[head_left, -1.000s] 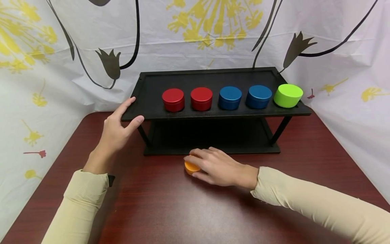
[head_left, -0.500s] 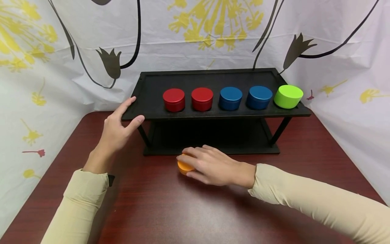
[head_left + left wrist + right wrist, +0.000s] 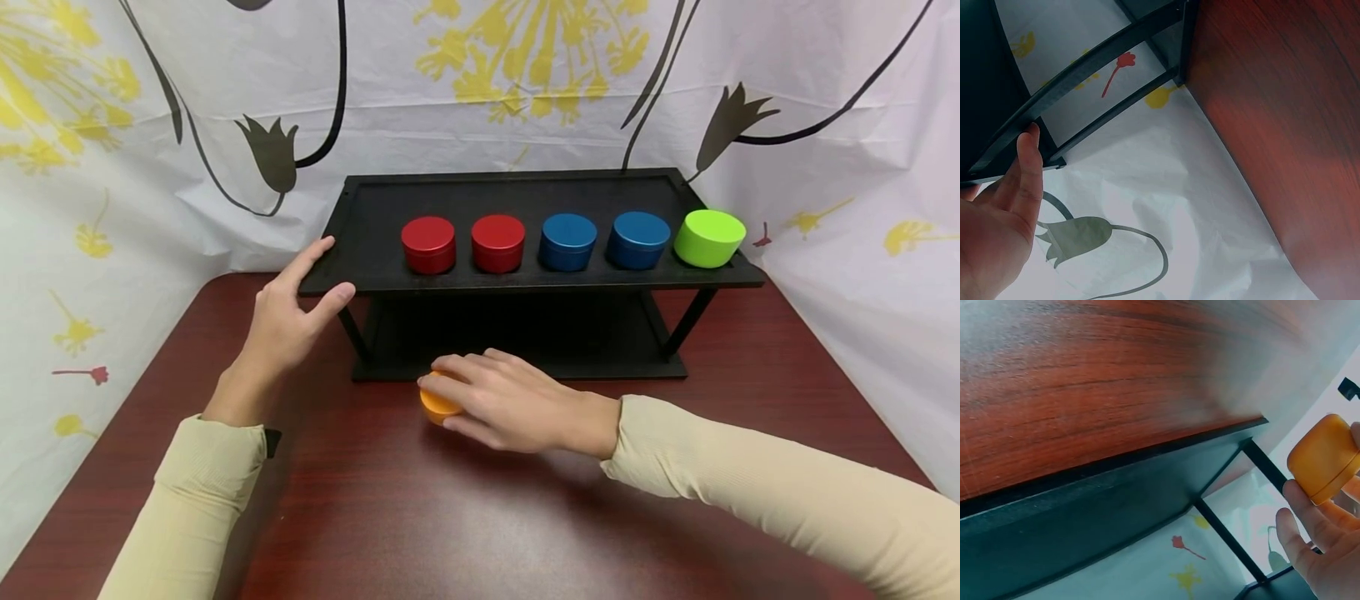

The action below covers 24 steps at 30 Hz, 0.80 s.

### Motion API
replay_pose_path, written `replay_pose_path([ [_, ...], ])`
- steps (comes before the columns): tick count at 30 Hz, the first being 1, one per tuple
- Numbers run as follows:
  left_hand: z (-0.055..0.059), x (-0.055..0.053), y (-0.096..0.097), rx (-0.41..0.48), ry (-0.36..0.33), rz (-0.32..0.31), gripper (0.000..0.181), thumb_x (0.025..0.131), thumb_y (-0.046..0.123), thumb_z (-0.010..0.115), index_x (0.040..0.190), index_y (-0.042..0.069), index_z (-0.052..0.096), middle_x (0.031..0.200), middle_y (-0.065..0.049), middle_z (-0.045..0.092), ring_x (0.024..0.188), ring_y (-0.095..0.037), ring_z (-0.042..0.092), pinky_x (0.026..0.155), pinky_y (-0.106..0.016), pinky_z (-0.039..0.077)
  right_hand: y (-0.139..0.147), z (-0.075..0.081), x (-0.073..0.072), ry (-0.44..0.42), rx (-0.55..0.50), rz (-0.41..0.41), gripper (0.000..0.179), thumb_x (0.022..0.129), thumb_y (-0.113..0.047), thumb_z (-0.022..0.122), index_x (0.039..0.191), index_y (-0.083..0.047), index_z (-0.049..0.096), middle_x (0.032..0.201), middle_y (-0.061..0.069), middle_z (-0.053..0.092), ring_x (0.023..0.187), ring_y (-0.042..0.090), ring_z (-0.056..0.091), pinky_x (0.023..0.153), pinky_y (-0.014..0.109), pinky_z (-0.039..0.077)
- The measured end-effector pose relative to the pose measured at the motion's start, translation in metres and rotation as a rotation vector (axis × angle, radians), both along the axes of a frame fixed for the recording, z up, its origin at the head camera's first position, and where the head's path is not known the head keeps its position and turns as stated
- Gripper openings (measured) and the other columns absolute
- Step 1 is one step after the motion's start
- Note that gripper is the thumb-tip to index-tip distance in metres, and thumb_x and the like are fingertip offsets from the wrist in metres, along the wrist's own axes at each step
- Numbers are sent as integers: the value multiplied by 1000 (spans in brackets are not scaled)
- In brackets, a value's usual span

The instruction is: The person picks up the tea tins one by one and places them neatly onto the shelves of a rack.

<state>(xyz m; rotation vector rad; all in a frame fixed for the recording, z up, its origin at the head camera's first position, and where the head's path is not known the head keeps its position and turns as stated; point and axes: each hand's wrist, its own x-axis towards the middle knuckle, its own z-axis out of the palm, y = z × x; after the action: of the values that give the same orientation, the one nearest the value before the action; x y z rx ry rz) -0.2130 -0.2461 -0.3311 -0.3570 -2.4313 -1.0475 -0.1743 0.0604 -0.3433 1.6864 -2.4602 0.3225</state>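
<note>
In the head view my right hand [image 3: 510, 402] grips an orange round tin [image 3: 437, 407] in front of the black two-tier shelf [image 3: 390, 196]. Fingers and thumb hold its sides, and the hand covers part of its top. The right wrist view shows the orange tin [image 3: 1322, 456] between thumb and fingers, apart from the shelf. My left hand [image 3: 281, 321] holds the shelf's front left corner, thumb at the front edge. In the left wrist view the left hand's [image 3: 1007, 231] other fingers are partly hidden by the upper board.
Along the upper board's front stand two red tins [image 3: 428, 246] [image 3: 498, 244], two blue tins [image 3: 567, 242] [image 3: 637, 240] and a lime green tin [image 3: 709, 238] at the right end. A dark red wooden table [image 3: 375, 517] lies below. A patterned white curtain [image 3: 420, 133] hangs behind.
My right hand has moved left and slightly toward the shelf with the orange tin in its grip. The left hand and the tins on the shelf have stayed in place.
</note>
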Motion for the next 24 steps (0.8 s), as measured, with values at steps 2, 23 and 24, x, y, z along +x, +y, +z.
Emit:
replay_pose_path([
  [2,0,0,0,0,-2,0,60,93,40,67,149,28,48,150,-2,48,137,-24,44,110,-52,35,-2,2,0,6,-6,7,48,98,-35,63,141,-17,53,134,4,55,105,16,60,87,31,49],
  [23,0,1,-1,0,-9,-6,62,94,42,67,150,27,47,151,-2,47,137,-25,45,109,-54,35,-20,38,-3,137,-26,49,48,97,-35,64,139,-15,54,133,6,56,102,17,61,86,31,48],
  [24,1,1,-1,0,-8,-6,61,93,42,67,150,27,47,151,-2,47,137,-25,45,109,-54,35,-20,40,-3,143,-25,50,48,97,-35,64,139,-14,54,133,6,56,102,17,61,86,32,48],
])
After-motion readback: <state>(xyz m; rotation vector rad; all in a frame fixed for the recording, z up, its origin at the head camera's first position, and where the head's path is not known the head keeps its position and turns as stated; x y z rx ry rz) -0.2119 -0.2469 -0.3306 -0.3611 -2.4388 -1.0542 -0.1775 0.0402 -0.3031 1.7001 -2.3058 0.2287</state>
